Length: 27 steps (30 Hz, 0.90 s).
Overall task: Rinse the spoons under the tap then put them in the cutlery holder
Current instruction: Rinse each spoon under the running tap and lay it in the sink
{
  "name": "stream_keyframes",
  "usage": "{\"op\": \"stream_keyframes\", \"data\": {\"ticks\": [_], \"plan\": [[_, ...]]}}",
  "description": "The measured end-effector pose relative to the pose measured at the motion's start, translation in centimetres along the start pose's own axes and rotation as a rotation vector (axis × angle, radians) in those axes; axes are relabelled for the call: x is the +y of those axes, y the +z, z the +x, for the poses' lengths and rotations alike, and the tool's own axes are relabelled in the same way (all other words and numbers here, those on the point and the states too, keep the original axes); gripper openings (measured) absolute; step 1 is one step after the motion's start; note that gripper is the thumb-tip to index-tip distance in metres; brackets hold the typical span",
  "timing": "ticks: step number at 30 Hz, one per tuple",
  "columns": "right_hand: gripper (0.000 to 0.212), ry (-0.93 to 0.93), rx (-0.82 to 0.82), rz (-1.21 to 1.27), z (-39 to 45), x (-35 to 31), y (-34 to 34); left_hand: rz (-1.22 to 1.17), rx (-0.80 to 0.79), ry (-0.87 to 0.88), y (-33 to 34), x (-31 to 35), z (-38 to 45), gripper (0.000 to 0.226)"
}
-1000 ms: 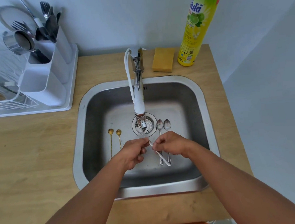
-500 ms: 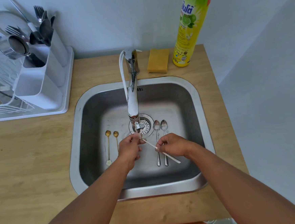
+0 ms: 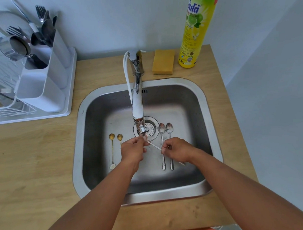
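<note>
Over the steel sink (image 3: 80, 138) both hands hold one white-handled spoon (image 3: 154, 145) under the tap (image 3: 137, 105) spout. My left hand (image 3: 132, 151) pinches its bowl end just below the spout. My right hand (image 3: 177, 150) pinches the handle, whose tip sticks out behind that hand. Two silver spoons (image 3: 162, 130) lie side by side on the sink floor right of the drain. Two gold spoons (image 3: 111, 137) lie left of it, one partly hidden by my left hand. The white cutlery holder (image 3: 41, 87) stands at the far left, with forks and spoons in its rear compartment.
A white dish rack (image 3: 1, 108) with a metal cup and strainer sits beside the holder on a white tray. A yellow sponge (image 3: 163, 61) and a tall yellow dish-soap bottle (image 3: 197, 26) stand behind the sink. A wall rises to the right of the wooden counter (image 3: 33, 160).
My hands have drawn apart along the white-handled spoon, the right one sliding down the handle. The bowl end has stayed under the spout. The view has shifted slightly.
</note>
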State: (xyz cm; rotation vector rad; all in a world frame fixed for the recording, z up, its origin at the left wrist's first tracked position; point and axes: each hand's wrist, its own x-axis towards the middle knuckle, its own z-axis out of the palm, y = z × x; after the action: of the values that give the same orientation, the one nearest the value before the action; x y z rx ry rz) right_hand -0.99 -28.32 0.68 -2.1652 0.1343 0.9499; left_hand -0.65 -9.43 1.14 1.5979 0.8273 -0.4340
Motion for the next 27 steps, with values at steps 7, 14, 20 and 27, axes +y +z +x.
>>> {"op": "stream_keyframes", "data": {"ticks": [7,14,20,27], "plan": [[0.012,-0.024,0.02,-0.066,0.3,0.3,-0.1,-0.121,-0.136,-0.096,-0.6,-0.3,0.0,0.027],[0.012,-0.044,-0.108,0.171,0.2,0.4,-0.4,-0.33,-0.349,-0.201,-1.8,-0.7,-0.3,0.035],[0.012,-0.092,-0.191,0.239,-0.2,0.2,-0.2,-0.381,-0.38,-0.198,-1.5,-0.4,-0.5,0.026],[0.022,-0.128,-0.195,0.087,-0.9,0.0,-0.5,-0.361,-0.311,-0.189,-1.3,-0.9,-0.5,0.02]]}}
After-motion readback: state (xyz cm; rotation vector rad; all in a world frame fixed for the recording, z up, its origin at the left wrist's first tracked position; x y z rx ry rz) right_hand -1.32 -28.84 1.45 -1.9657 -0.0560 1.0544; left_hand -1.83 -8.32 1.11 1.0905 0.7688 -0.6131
